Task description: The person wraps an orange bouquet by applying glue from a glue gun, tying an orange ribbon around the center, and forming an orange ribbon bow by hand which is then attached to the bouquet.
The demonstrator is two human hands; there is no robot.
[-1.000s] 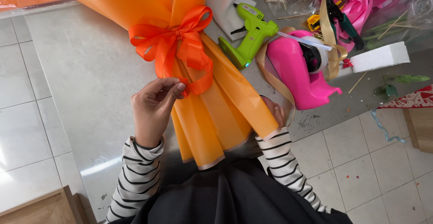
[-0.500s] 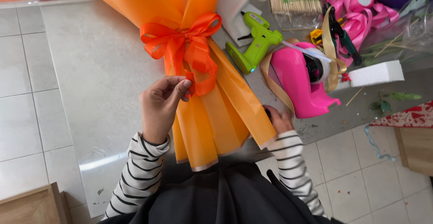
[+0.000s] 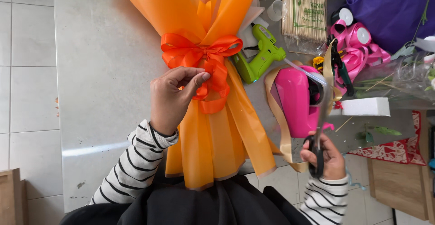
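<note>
Orange ribbon bow (image 3: 201,55) tail pinched by left hand (image 3: 174,96), held taut; scissors (image 3: 318,130) gripped in right hand (image 3: 326,158), right of bouquet (image 3: 206,130).

Wide open grey table (image 3: 104,71) stretched left of the orange wrapped bouquet (image 3: 213,130), nothing in the way there for the left hand (image 3: 174,96). Right side was crammed: green glue gun (image 3: 263,53) just beside the wrap, pink tape dispenser (image 3: 297,100) next to it, skewer bundle (image 3: 308,10) and pink ribbon rolls (image 3: 358,44) behind. The right hand (image 3: 328,159) with scissors (image 3: 319,116) stood squeezed at the table's edge, white foam block (image 3: 364,107) close by.
</note>
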